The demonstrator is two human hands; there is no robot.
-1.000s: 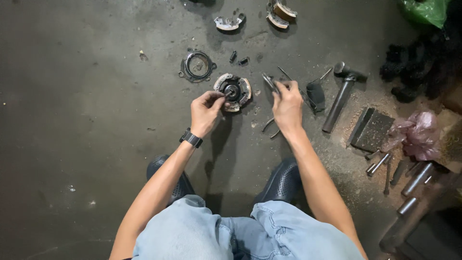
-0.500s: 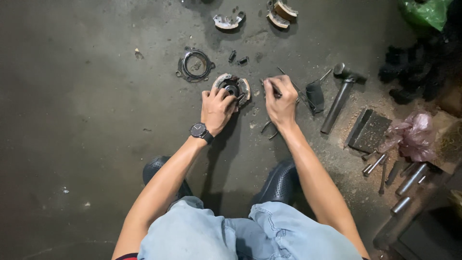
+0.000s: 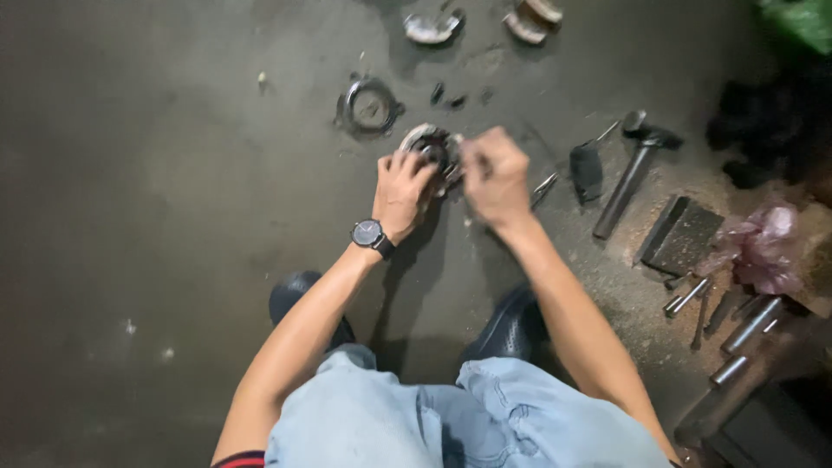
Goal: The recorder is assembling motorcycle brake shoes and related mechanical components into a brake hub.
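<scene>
Left hand (image 3: 403, 192): I am seeing it resting on the near-left edge of the hub (image 3: 431, 147), fingers curled over the rim; the grip is closing partly around that part.
Right hand (image 3: 496, 178): it is sitting just right of the hub, blurred; fingers are bunched into a loose fist, and I cannot tell whether the grip is holding anything.
Hub: a round metal part lying on the floor (image 3: 173, 217), right between the two grips, touching the left one.
Ring (image 3: 369, 107): a dark round ring lying beyond the left grip, near the hub but apart from it.
Hammer (image 3: 631, 172): lying to the right of the right grip, well apart, head pointing away from me.
Block (image 3: 681, 236): a dark flat block lying farther right than the hammer.
Rods (image 3: 737, 334): several metal rods lying far right and nearer to me than the grips.
Watch (image 3: 369, 234): sitting on the left wrist, just behind the grip.
</scene>
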